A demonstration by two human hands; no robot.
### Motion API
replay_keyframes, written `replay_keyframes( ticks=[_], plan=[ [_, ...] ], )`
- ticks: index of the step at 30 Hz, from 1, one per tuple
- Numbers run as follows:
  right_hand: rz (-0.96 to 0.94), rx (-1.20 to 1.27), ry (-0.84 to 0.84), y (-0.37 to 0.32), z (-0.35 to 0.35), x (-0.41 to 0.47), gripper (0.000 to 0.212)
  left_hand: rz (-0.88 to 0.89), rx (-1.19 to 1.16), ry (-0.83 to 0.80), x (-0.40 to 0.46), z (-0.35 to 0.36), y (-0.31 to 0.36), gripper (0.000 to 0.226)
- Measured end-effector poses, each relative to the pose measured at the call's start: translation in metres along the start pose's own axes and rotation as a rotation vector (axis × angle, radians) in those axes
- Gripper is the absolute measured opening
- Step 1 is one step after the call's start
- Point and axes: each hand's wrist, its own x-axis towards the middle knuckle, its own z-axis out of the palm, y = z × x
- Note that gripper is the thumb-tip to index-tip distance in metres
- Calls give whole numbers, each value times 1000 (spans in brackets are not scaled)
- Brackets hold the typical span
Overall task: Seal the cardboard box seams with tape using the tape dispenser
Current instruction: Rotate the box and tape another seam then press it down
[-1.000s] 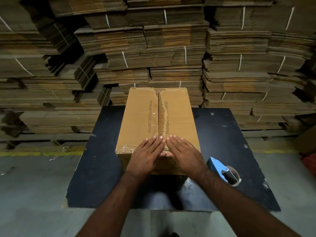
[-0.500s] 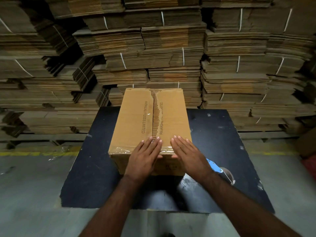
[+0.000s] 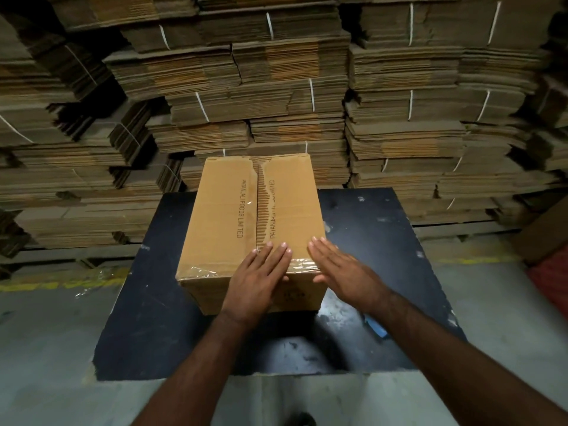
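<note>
Now flat on box (image 3: 246, 216): left hand (image 3: 261, 281), right hand (image 3: 344, 269); dispenser (image 3: 375, 328) near right, under right forearm.

- A dark desk (image 3: 172, 318) with a scuffed, pale-flecked top stands on a grey floor (image 3: 46, 348).
- Behind it, stacks of flattened cardboard (image 3: 399, 118), tied in bundles with white straps (image 3: 312, 95), fill the whole background.
- A worn yellow line (image 3: 58, 283) runs across the floor at left, with a scrap of clear film (image 3: 84, 292) beside it.
- Something red (image 3: 553, 281) shows at the right edge, unclear.
</note>
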Motion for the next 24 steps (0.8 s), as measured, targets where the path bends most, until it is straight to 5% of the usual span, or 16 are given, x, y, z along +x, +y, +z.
replay_keyframes(
  ticks=[3,7,11,15,24],
  plan=[
    [41,136,19,-2,-1,-7,77,13,-47,36,1,-9,5,63],
    [338,451,282,-20,9,-29,67,120,-277,78,19,-17,33,66],
    [439,516,312,-20,19,-40,47,65,-466,80,38,-11,51,46],
    [462,505,325,-25,19,-36,40,94,-444,26,35,-5,45,67],
    [734,555,195,-93,11,-36,85,24,-583,-77,37,-20,45,76]
  ],
)
